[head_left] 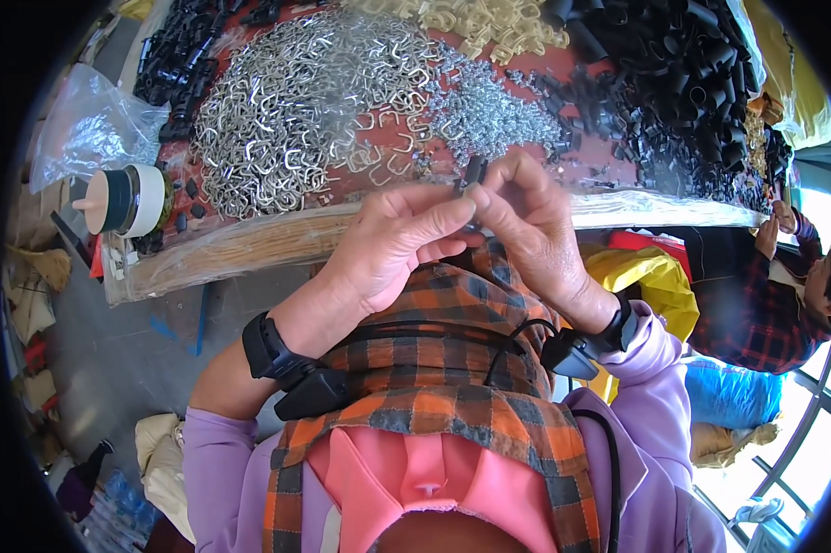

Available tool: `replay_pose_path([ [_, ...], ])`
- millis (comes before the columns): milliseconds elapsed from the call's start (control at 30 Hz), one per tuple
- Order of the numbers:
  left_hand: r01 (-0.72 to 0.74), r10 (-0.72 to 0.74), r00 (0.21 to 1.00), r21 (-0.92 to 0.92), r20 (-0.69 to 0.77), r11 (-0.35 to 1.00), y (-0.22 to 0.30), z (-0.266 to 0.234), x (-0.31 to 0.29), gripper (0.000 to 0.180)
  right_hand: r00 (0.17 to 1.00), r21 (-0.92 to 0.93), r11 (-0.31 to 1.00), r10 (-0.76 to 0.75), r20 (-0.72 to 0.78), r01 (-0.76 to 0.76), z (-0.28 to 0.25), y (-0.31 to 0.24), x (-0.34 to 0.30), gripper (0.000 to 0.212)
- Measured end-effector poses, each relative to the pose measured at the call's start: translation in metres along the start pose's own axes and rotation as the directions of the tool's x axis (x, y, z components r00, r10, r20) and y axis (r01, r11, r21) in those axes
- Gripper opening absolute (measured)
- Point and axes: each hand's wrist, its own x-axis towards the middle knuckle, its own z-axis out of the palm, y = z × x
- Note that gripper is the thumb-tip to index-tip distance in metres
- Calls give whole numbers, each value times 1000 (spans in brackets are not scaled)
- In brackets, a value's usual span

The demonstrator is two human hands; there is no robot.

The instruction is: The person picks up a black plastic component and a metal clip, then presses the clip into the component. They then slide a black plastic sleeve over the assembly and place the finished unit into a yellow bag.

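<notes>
A small dark plastic part (473, 173) is pinched between my two hands above the table's front edge. My left hand (401, 230) closes on it with thumb and fingers, the palm side partly showing. Its other side is gripped by my right hand (540, 221), thumb against the piece and fingers curled. The fingers hide most of the part, so its exact kind does not show. Just beyond the hands lie a heap of small shiny silver pieces (494, 106) and a large pile of U-shaped metal pieces (268, 120).
The red tabletop (378, 161) has a wooden front edge (240, 249) wrapped in plastic. Black plastic parts (692, 83) pile up at the right, beige parts (480, 20) at the back. Left stand a lidded jar (125, 201) and a clear bag (102, 124). Another person (775, 295) works at far right.
</notes>
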Motion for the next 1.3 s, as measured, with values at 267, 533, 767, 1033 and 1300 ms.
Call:
replay_pose_path([
  [267,41,-42,999,-4,-16,999,7,-8,11,20,966,-920,391,-247,-80,24,-94,-9,29,18],
  [533,28,-28,999,1,-37,1000,9,-7,8,18,966,-967,171,-208,153,190,-135,20,48,18],
  [767,-7,6,999,-25,-40,1000,1,-13,-1,20,996,-308,947,91,-6,-88,-89,-4,30,15],
  [1033,-59,61,998,-56,25,997,4,-11,-7,20,952,38,995,76,297,-91,-19,-20,6,15],
  [1300,-25,26,999,-28,44,999,6,-13,-6,19,962,-269,963,103,254,-32,2,-38,2,14],
])
